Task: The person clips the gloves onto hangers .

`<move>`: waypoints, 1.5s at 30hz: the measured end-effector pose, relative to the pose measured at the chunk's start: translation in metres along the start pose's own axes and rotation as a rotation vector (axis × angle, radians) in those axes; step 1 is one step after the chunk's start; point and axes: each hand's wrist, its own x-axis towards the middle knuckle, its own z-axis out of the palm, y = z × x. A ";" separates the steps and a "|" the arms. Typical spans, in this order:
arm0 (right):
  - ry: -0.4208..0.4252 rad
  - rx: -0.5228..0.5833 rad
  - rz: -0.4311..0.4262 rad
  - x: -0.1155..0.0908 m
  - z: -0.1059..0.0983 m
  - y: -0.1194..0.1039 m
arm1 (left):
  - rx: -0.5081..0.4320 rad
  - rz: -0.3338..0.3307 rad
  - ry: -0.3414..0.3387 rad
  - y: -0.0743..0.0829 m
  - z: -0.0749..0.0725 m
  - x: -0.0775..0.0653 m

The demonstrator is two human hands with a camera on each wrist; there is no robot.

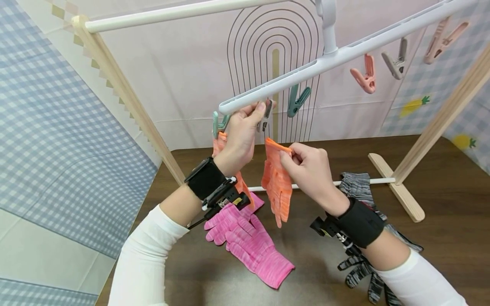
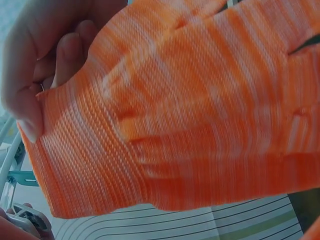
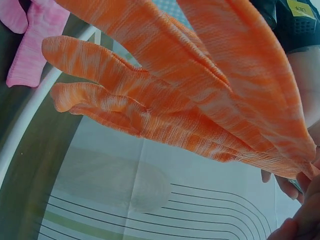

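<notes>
My left hand (image 1: 242, 132) is raised under the near end of the white hanger bar and pinches a grey clothespin (image 1: 267, 114), which also shows at the lower left in the left wrist view. Just below it, my right hand (image 1: 311, 172) pinches the cuff of an orange knit glove (image 1: 278, 182) between thumb and fingers. The glove's fingers hang down, and its cuff fills much of the left wrist view. Another orange glove (image 1: 219, 142) hangs from a green clothespin (image 1: 220, 122) at the bar's end, partly hidden behind my left hand and wrist.
Pink gloves (image 1: 260, 250) lie on the dark table under my hands; grey-black gloves (image 1: 356, 187) lie partly under my right forearm. More clothespins hang along the white hanger bar (image 1: 291, 76), including a dark green one (image 1: 297, 102). Wooden posts (image 1: 126, 93) frame the rack.
</notes>
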 end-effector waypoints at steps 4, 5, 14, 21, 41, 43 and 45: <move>0.006 -0.001 -0.006 0.003 0.003 -0.001 | 0.000 -0.004 0.006 0.000 0.000 0.000; 0.008 -0.001 -0.008 0.003 0.004 -0.002 | 0.000 -0.004 0.006 0.000 0.000 0.000; 0.035 -0.014 -0.045 0.009 0.009 -0.008 | -0.006 -0.012 0.009 0.000 0.000 -0.001; 0.043 -0.037 -0.069 0.011 0.010 -0.009 | -0.004 0.003 -0.004 -0.001 0.000 -0.002; 0.070 -0.043 -0.042 0.017 0.015 -0.014 | -0.011 -0.013 0.003 -0.001 -0.001 -0.005; 0.070 -0.041 -0.034 0.017 0.016 -0.014 | -0.009 -0.015 0.005 -0.001 -0.001 -0.004; 0.070 -0.041 -0.025 0.018 0.016 -0.015 | -0.010 -0.017 0.005 -0.001 -0.002 -0.004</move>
